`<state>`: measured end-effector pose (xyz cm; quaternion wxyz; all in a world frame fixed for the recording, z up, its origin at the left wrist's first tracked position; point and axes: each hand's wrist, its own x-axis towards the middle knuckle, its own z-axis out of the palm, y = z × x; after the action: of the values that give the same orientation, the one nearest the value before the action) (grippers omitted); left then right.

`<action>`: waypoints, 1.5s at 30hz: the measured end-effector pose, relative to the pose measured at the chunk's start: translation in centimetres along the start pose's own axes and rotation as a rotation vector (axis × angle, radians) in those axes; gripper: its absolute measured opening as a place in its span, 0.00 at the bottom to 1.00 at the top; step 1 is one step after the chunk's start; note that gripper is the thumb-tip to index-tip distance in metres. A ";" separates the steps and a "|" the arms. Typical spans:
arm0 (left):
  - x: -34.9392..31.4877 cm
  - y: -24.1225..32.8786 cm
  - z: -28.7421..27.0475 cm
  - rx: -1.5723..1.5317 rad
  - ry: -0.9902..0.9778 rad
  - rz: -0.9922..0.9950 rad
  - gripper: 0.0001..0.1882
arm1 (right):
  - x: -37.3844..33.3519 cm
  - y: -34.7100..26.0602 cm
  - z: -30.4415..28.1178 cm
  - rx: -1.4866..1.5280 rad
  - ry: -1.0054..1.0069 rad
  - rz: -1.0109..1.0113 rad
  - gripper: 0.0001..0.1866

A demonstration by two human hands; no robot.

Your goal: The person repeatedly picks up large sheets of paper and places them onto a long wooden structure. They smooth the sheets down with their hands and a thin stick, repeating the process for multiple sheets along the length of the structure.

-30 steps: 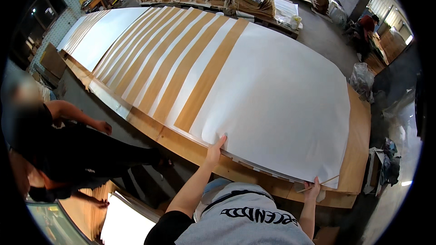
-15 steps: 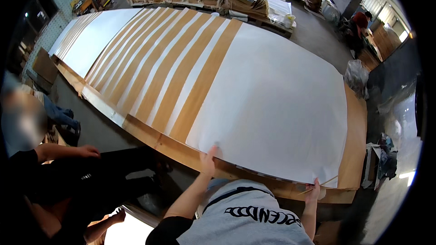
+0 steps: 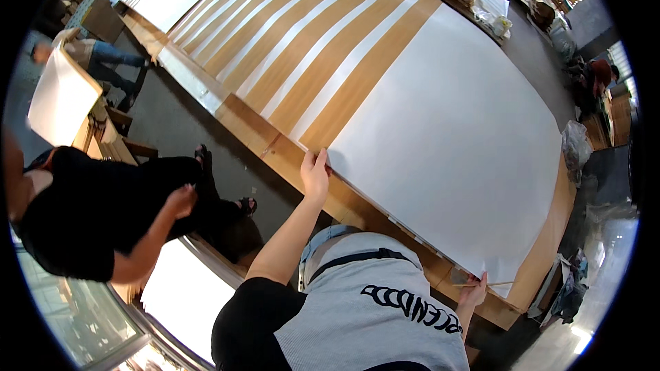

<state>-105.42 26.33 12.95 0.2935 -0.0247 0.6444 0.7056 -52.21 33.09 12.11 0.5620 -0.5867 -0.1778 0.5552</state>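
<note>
The left hand [image 3: 315, 172] grips the near corner of a large white sheet [image 3: 454, 137], fingers curled over its edge, thumb on top. The right hand [image 3: 476, 288] pinches the same near edge far to its right, close to the sheet's other corner, with a thin stick-like tool [image 3: 491, 284] lying just beside its fingers; whether it holds that tool I cannot tell.

A sheet this wide, held only at two points, could sag or crease in the unsupported middle, and an uneven pull from either hand would likely skew it off the wood-grain panels [image 3: 295, 55] beyond the left hand. The edge could also slip from the right hand's light pinch.

The sheet is smooth, matt and unmarked, lying flat on the wooden worktop [image 3: 271, 144], covering everything ahead of both hands.

A person in black [image 3: 89, 213] crouches well to the left.
</note>
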 end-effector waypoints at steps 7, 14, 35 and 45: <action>0.1 0.7 -0.2 -0.079 0.014 -0.084 0.14 | -0.4 0.0 0.6 -0.006 -0.014 -0.019 0.17; 0.2 0.8 -0.5 -0.052 0.018 -0.027 0.10 | 0.0 0.2 0.2 -0.056 -0.033 -0.060 0.17; 1.1 0.3 -1.0 -0.085 0.043 -0.128 0.08 | 1.8 1.5 -2.8 -0.128 0.040 -0.020 0.21; 0.8 0.5 -0.9 -0.112 -0.001 -0.053 0.09 | -0.4 1.0 0.5 -0.016 -0.071 -0.093 0.20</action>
<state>-106.61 25.80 12.89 0.3105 -0.0576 0.6028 0.7327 -53.13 32.69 11.58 0.5757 -0.5622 -0.2293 0.5477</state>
